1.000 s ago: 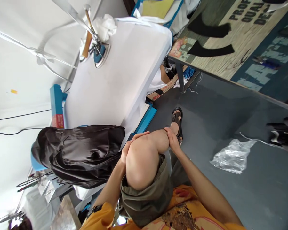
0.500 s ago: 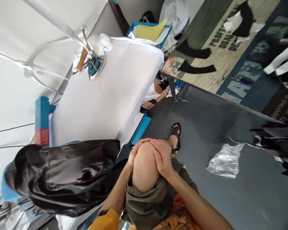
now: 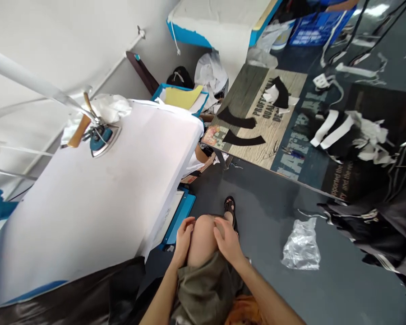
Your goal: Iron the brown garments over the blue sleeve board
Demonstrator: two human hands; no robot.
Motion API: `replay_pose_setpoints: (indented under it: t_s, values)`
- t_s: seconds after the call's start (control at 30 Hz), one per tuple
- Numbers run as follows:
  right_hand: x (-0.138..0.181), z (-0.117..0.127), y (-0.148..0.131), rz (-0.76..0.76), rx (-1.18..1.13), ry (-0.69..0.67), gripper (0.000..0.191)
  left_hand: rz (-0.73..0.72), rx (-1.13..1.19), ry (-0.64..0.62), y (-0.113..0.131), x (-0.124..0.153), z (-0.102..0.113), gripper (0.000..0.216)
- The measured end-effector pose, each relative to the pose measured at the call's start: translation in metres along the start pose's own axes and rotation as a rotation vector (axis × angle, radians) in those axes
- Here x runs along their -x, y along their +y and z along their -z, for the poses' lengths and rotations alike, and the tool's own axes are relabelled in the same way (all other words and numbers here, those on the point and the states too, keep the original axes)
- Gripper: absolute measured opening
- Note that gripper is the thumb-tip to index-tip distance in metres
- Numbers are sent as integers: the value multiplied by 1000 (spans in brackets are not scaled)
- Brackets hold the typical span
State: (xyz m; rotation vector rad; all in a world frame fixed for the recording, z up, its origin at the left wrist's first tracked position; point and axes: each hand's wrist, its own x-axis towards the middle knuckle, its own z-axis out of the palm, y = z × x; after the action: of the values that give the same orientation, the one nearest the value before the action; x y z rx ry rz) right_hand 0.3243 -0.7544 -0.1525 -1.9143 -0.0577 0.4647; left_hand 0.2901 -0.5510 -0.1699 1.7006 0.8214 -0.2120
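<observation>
In the head view my raised, bent knee (image 3: 203,239) is at the lower middle, bare below olive shorts (image 3: 203,289). Along its left side lies my left hand (image 3: 183,243), fingers loosely curved and holding nothing. My right hand (image 3: 227,239) rests on the knee's right side, thumb apart from the fingers, also with nothing in it. A sandal (image 3: 229,206) shows beyond the knee. Left of my hands stands a white padded ironing table (image 3: 122,189), with an iron (image 3: 101,140) on its far part. Black shiny material (image 3: 88,293) covers its near edge.
A printed worktable (image 3: 284,178) at the right carries curved black fabric pieces (image 3: 245,138) and white strips (image 3: 336,128). Dark garments (image 3: 375,225) hang at its near edge. A clear plastic bag (image 3: 302,246) lies on the floor. Beyond the ironing table is a blue tray (image 3: 203,101).
The view has swung up and to the right, showing more of the worktable. My hands have loosened and drawn apart from around the top of the knee to its sides.
</observation>
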Motion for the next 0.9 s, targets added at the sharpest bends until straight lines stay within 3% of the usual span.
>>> replay_pose_setpoints:
  t_s: [0.1,0.2,0.27,0.37,0.5,0.63,0.7,0.77,0.83,0.9]
  values:
    - [-15,20,14,-32,-13,8,47,19,-67,52,-2,-14,0,39]
    - [-17,49,29,-67,30,146,43,28,-137,18,9,-32,-11,38]
    - [-21,71,40,-167,46,230,46,6,-156,-45,28,-52,-30,34]
    - [-40,95,41,-364,-16,286,63,-60,-128,-251,71,-86,-68,29]
    - [-79,91,-15,-406,-210,202,72,-142,-11,-470,142,-113,-113,35]
    - [-109,63,-84,-395,-475,120,71,-167,100,-438,192,-125,-139,39]
    - [-117,58,-94,-451,-634,131,73,-220,89,-438,201,-132,-147,37]
    - [-123,69,-86,-486,-744,114,77,-285,20,-506,201,-142,-153,33]
    - [-132,100,-67,-476,-683,71,74,-329,-80,-612,195,-154,-160,28]
    - [-149,148,-42,-411,-410,90,59,-348,-168,-683,187,-166,-166,24]
